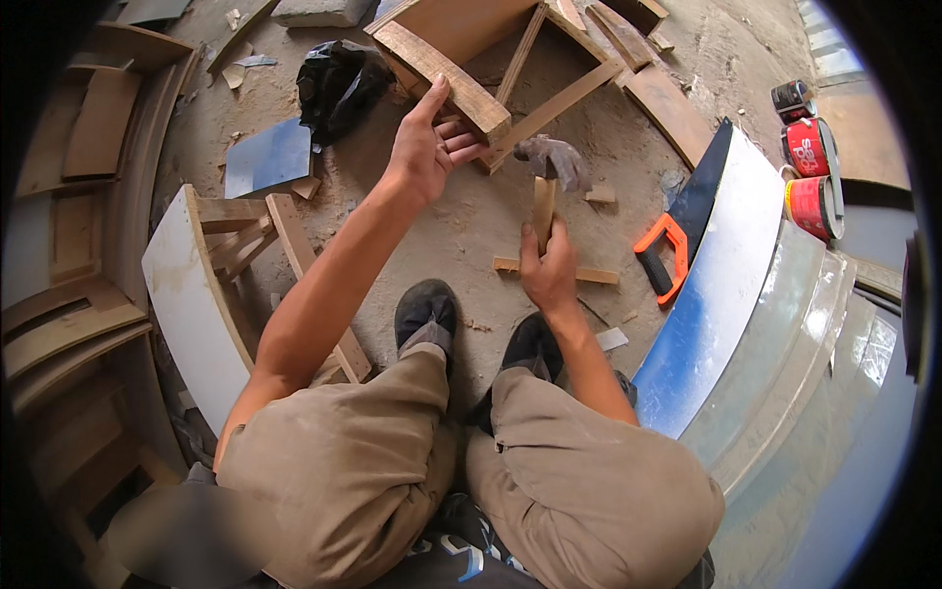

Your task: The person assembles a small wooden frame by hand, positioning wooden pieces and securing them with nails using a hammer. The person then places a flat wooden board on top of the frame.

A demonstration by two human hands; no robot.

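My left hand (422,152) grips the near end of a thick wooden board (446,83), with the thumb along its side and the fingers curled at its lower edge. The board is part of a wooden frame (476,27) that has crossing battens and stands on the ground ahead. My right hand (549,270) is closed around the wooden handle of a claw hammer (544,204). The hammer is upright, its worn metal head just right of the board's end and apart from it. Under my right hand, a short wood strip (595,275) lies on the ground.
A handsaw with an orange and black handle (663,257) lies at right against a white and blue panel (721,265). Several tins (808,147) stand beyond it. At left are a white-faced wooden frame (191,294), a black plastic bag (340,88) and stacked wooden frames (98,128).
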